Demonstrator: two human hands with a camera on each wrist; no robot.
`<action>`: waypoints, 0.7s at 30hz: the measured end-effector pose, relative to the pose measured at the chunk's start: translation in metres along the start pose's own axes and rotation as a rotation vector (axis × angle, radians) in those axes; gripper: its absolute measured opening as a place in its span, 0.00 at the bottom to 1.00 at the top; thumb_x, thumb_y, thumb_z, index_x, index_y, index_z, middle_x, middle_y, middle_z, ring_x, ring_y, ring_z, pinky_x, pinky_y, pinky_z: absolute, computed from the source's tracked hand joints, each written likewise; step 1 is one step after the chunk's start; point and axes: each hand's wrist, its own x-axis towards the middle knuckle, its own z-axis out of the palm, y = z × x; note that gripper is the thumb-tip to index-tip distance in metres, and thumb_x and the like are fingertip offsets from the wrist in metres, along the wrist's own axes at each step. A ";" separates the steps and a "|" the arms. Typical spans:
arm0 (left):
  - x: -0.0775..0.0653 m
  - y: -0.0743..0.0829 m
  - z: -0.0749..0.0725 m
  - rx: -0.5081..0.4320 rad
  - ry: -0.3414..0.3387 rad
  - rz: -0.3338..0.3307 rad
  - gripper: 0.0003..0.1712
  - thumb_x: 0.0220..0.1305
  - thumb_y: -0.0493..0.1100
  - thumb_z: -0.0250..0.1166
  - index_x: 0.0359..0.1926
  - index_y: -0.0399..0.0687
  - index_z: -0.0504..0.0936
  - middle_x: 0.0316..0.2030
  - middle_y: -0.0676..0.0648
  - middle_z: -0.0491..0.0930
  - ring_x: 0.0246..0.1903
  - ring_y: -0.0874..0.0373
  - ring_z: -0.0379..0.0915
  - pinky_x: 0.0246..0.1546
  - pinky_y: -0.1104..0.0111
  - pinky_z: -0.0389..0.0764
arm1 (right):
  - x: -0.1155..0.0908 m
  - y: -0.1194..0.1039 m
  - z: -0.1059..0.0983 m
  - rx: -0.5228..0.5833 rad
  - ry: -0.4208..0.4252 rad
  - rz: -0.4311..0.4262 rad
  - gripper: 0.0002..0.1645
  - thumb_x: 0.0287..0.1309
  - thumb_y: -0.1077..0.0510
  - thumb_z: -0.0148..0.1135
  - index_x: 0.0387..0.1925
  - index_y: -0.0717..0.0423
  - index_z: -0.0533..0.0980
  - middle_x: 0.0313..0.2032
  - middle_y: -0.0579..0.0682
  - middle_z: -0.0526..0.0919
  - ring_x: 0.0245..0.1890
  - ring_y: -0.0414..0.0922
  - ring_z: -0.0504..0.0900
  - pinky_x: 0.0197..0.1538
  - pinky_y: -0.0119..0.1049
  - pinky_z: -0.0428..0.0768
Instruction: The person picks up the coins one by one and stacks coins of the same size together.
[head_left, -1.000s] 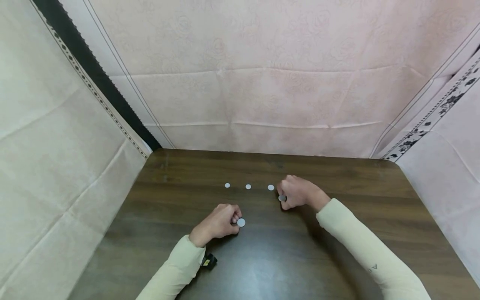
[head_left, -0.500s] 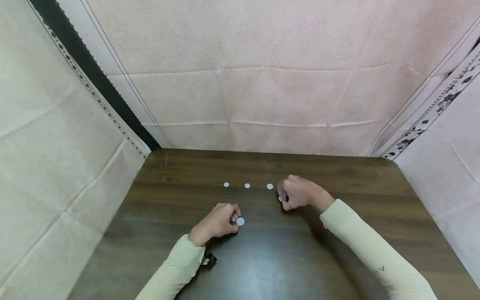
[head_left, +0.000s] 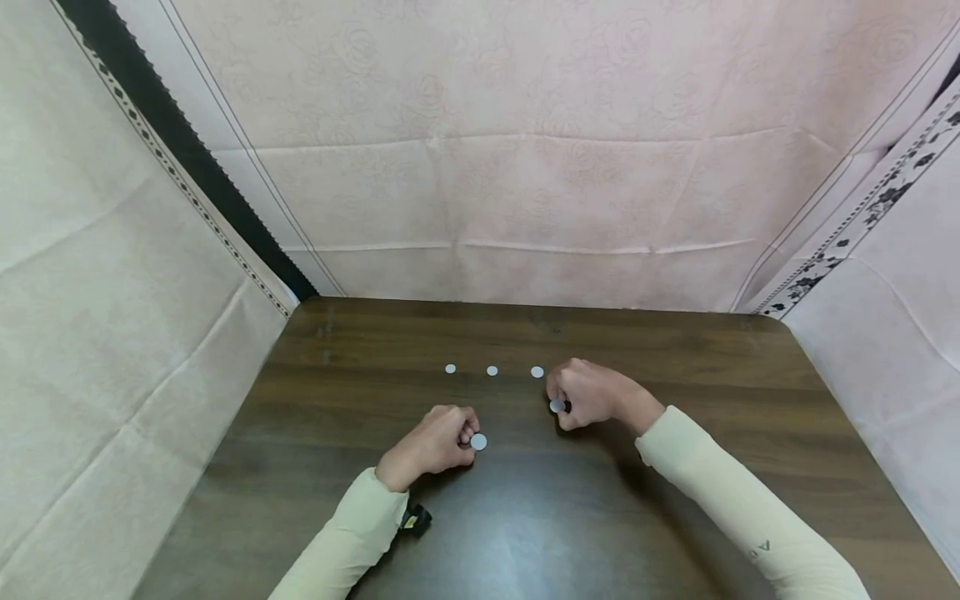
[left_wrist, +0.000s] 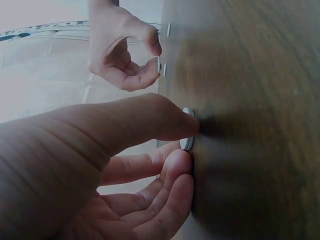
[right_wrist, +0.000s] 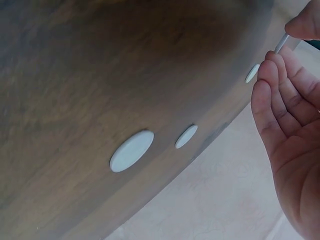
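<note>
My left hand (head_left: 431, 442) pinches a flat white disc (head_left: 478, 442) between thumb and fingers, low over the wooden table. In the left wrist view this disc (left_wrist: 186, 144) looks layered, but the thumb covers part of it, so I cannot tell whether it is more than one. Farther right, my right hand (head_left: 592, 396) grips another white disc (head_left: 557, 406) by its edge at the fingertips. Three more discs lie flat in a row: a left one (head_left: 451, 368), a middle one (head_left: 492, 371) and a right one (head_left: 537, 372), the last close to the right hand's knuckles.
The dark wood table (head_left: 360, 375) ends at a pale cloth backdrop (head_left: 525, 208), with cloth walls on both sides. A small black device (head_left: 416, 521) with a yellow mark sits at the left wrist.
My right hand has shifted slightly left and toward me with its disc. The left hand keeps its hold almost unmoved. The three discs in the row stay put while the head view drifts a little.
</note>
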 end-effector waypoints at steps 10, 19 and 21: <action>0.000 0.001 0.000 -0.003 -0.005 -0.007 0.11 0.56 0.33 0.73 0.39 0.42 0.81 0.31 0.51 0.78 0.34 0.62 0.71 0.39 0.67 0.77 | 0.003 -0.011 0.007 -0.018 -0.016 -0.008 0.05 0.50 0.59 0.70 0.31 0.50 0.82 0.28 0.42 0.80 0.24 0.31 0.70 0.30 0.26 0.74; -0.001 0.002 -0.001 -0.002 0.004 0.010 0.11 0.55 0.32 0.73 0.38 0.41 0.81 0.32 0.50 0.79 0.34 0.62 0.71 0.38 0.69 0.77 | 0.007 -0.022 0.011 -0.026 -0.007 -0.089 0.05 0.47 0.60 0.70 0.29 0.52 0.82 0.28 0.42 0.82 0.25 0.31 0.72 0.32 0.24 0.74; -0.001 0.002 -0.001 -0.001 0.003 0.010 0.11 0.56 0.32 0.73 0.39 0.41 0.81 0.32 0.50 0.79 0.33 0.62 0.71 0.39 0.69 0.77 | 0.008 -0.024 0.012 -0.023 -0.015 -0.094 0.05 0.47 0.60 0.70 0.30 0.52 0.82 0.28 0.42 0.82 0.26 0.31 0.73 0.33 0.24 0.75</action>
